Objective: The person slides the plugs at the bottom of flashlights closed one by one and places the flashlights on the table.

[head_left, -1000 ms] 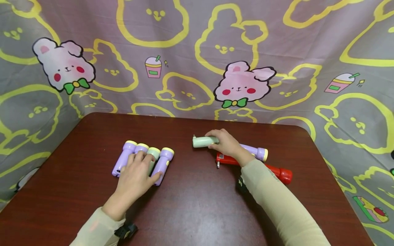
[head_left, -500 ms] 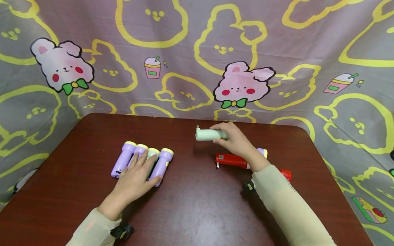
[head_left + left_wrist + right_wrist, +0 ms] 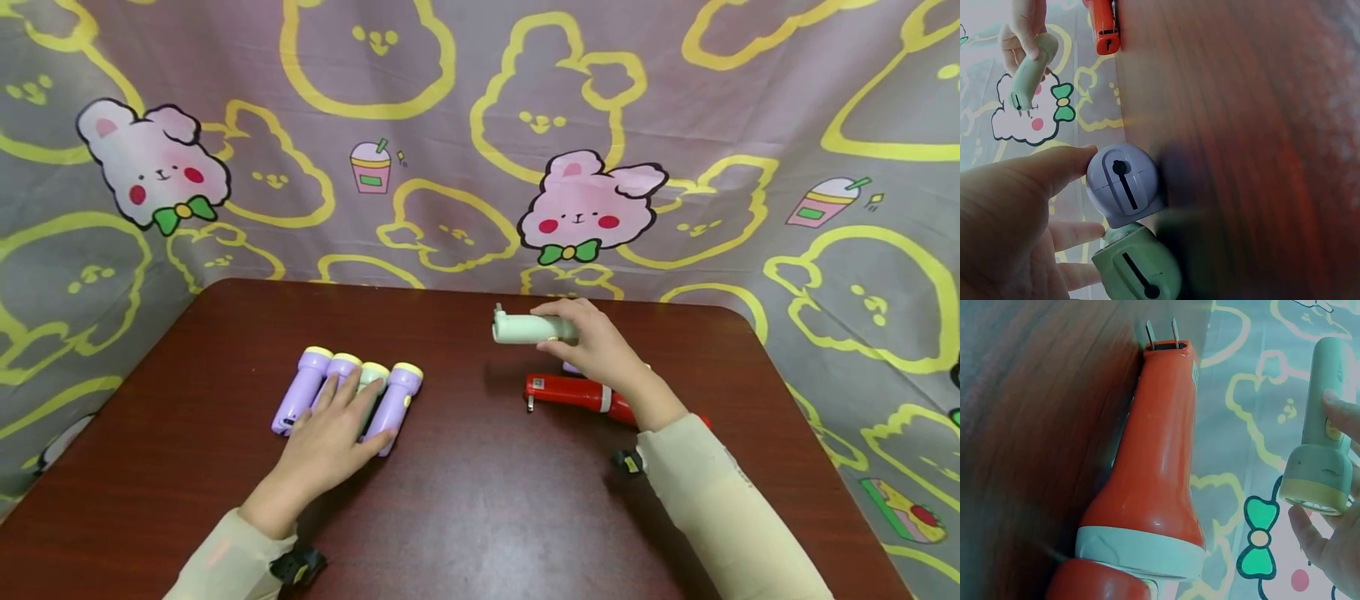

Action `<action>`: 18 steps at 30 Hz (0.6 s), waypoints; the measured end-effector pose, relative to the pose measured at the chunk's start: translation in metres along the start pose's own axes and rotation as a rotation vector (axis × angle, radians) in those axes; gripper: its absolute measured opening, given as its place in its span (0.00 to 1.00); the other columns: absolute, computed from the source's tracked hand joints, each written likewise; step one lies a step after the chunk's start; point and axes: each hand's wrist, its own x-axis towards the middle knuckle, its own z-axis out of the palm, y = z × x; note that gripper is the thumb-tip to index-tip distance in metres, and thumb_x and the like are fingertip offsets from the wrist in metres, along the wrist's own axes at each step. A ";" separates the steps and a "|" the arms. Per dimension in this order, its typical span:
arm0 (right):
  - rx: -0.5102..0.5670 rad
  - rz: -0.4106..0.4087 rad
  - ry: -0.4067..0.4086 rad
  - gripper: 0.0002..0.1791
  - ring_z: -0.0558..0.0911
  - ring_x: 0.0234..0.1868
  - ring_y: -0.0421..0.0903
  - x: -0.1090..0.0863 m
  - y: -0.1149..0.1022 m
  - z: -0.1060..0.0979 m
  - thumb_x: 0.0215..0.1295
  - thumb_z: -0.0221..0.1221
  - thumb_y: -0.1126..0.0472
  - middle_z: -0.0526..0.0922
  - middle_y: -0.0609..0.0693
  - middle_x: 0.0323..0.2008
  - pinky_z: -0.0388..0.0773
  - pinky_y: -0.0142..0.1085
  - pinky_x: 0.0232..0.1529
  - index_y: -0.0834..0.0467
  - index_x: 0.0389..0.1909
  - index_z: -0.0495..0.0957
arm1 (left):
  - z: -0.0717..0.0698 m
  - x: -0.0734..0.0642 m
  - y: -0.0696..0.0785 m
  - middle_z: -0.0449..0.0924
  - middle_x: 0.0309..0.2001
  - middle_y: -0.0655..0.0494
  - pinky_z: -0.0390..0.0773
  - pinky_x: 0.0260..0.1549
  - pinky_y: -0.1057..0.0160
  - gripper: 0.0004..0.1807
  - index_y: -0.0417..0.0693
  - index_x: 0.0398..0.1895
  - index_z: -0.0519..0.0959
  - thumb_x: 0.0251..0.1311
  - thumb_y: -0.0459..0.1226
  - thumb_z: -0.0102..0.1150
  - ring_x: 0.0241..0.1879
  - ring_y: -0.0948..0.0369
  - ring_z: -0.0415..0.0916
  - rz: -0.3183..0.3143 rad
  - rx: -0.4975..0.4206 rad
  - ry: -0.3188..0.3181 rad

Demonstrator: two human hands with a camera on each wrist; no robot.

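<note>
My right hand [image 3: 600, 346] grips a pale green flashlight [image 3: 521, 328] above the table, its folding plug prongs out at the left end. In the right wrist view the thumb lies by the yellow switch [image 3: 1333, 429], and the flashlight's cream-rimmed head points down. At the left, my left hand [image 3: 326, 442] rests with spread, extended fingers over a row of flashlights. In that row are a purple flashlight [image 3: 303, 387] at the left end, another purple flashlight [image 3: 343, 364], a green flashlight [image 3: 372, 373] and a purple flashlight [image 3: 395, 404] near the thumb. The hand partly covers the middle ones.
Below my right hand lies a red flashlight [image 3: 562, 389] with a white band and prongs out. Another red body [image 3: 1100, 581] sits at its head end. Behind it, a purple flashlight [image 3: 570, 367] is mostly hidden by the hand. A patterned curtain [image 3: 450, 125] hangs behind the brown table [image 3: 465, 500].
My right hand has lifted the green flashlight off the table and then moved it right, now covering most of the purple flashlight. The left hand's fingers have straightened over the row.
</note>
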 end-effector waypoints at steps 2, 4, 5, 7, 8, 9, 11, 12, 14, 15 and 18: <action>0.002 -0.002 0.000 0.26 0.73 0.55 0.53 -0.003 0.000 -0.001 0.56 0.71 0.64 0.79 0.55 0.55 0.76 0.52 0.54 0.54 0.57 0.78 | 0.000 0.001 0.001 0.55 0.76 0.37 0.61 0.54 0.21 0.39 0.52 0.74 0.64 0.62 0.54 0.61 0.74 0.32 0.49 -0.001 -0.002 -0.002; 0.006 -0.010 0.000 0.26 0.73 0.55 0.52 -0.006 0.000 -0.001 0.55 0.71 0.64 0.80 0.54 0.55 0.76 0.51 0.54 0.54 0.57 0.78 | 0.000 0.000 0.001 0.55 0.76 0.37 0.60 0.54 0.21 0.39 0.52 0.74 0.64 0.62 0.55 0.61 0.74 0.32 0.49 -0.002 -0.003 -0.004; 0.006 -0.011 0.000 0.26 0.73 0.55 0.52 -0.007 0.000 -0.001 0.55 0.72 0.64 0.80 0.53 0.54 0.76 0.51 0.54 0.53 0.57 0.79 | 0.000 0.000 0.001 0.55 0.76 0.37 0.61 0.54 0.21 0.39 0.52 0.74 0.64 0.62 0.55 0.61 0.74 0.32 0.49 -0.002 -0.002 -0.003; 0.011 -0.012 0.004 0.26 0.74 0.55 0.52 -0.010 -0.001 0.000 0.55 0.72 0.63 0.80 0.53 0.54 0.76 0.51 0.53 0.53 0.56 0.79 | 0.000 0.000 0.000 0.55 0.76 0.37 0.61 0.54 0.21 0.39 0.52 0.74 0.64 0.62 0.55 0.61 0.74 0.32 0.49 0.000 -0.002 0.000; 0.018 -0.015 0.007 0.26 0.74 0.54 0.52 -0.011 -0.002 0.000 0.55 0.72 0.64 0.80 0.53 0.54 0.76 0.51 0.53 0.53 0.56 0.79 | 0.000 0.000 0.000 0.55 0.76 0.37 0.60 0.55 0.21 0.39 0.52 0.74 0.64 0.62 0.55 0.61 0.74 0.33 0.49 0.000 -0.002 0.001; 0.028 -0.015 0.008 0.26 0.74 0.54 0.52 -0.012 -0.003 0.000 0.55 0.72 0.63 0.80 0.54 0.54 0.76 0.51 0.52 0.53 0.56 0.79 | 0.000 0.000 -0.001 0.54 0.76 0.37 0.60 0.55 0.21 0.39 0.53 0.74 0.64 0.62 0.55 0.61 0.74 0.33 0.48 0.000 -0.001 0.001; 0.044 -0.014 0.006 0.25 0.74 0.53 0.52 -0.014 -0.003 0.001 0.56 0.71 0.63 0.80 0.54 0.54 0.76 0.51 0.52 0.53 0.56 0.79 | 0.000 0.000 -0.001 0.54 0.76 0.37 0.60 0.55 0.21 0.39 0.53 0.74 0.64 0.62 0.55 0.61 0.74 0.33 0.48 -0.002 -0.001 0.003; 0.050 -0.012 0.002 0.25 0.74 0.53 0.52 -0.015 -0.004 0.001 0.56 0.71 0.63 0.79 0.54 0.54 0.76 0.50 0.51 0.53 0.56 0.79 | 0.000 0.000 -0.001 0.54 0.76 0.37 0.60 0.55 0.20 0.39 0.53 0.74 0.63 0.62 0.55 0.61 0.75 0.33 0.48 -0.004 -0.002 0.002; 0.052 -0.009 -0.004 0.25 0.74 0.53 0.52 -0.017 -0.004 0.002 0.56 0.71 0.62 0.79 0.54 0.54 0.76 0.50 0.51 0.53 0.57 0.79 | 0.000 0.000 -0.002 0.54 0.76 0.37 0.60 0.55 0.20 0.39 0.53 0.74 0.63 0.63 0.54 0.61 0.74 0.33 0.48 -0.005 -0.003 0.003; 0.052 -0.005 -0.005 0.25 0.74 0.53 0.52 -0.018 -0.004 0.003 0.56 0.71 0.62 0.79 0.54 0.54 0.77 0.49 0.50 0.53 0.56 0.79 | 0.000 0.000 -0.001 0.54 0.76 0.37 0.60 0.55 0.20 0.39 0.53 0.74 0.63 0.62 0.54 0.61 0.74 0.33 0.48 -0.003 -0.003 0.004; 0.037 -0.006 -0.002 0.25 0.75 0.53 0.51 -0.022 -0.005 0.003 0.56 0.71 0.62 0.80 0.53 0.54 0.78 0.48 0.49 0.53 0.56 0.79 | 0.002 0.000 -0.001 0.54 0.76 0.37 0.60 0.54 0.20 0.39 0.54 0.75 0.63 0.62 0.55 0.61 0.74 0.33 0.49 0.002 -0.003 0.009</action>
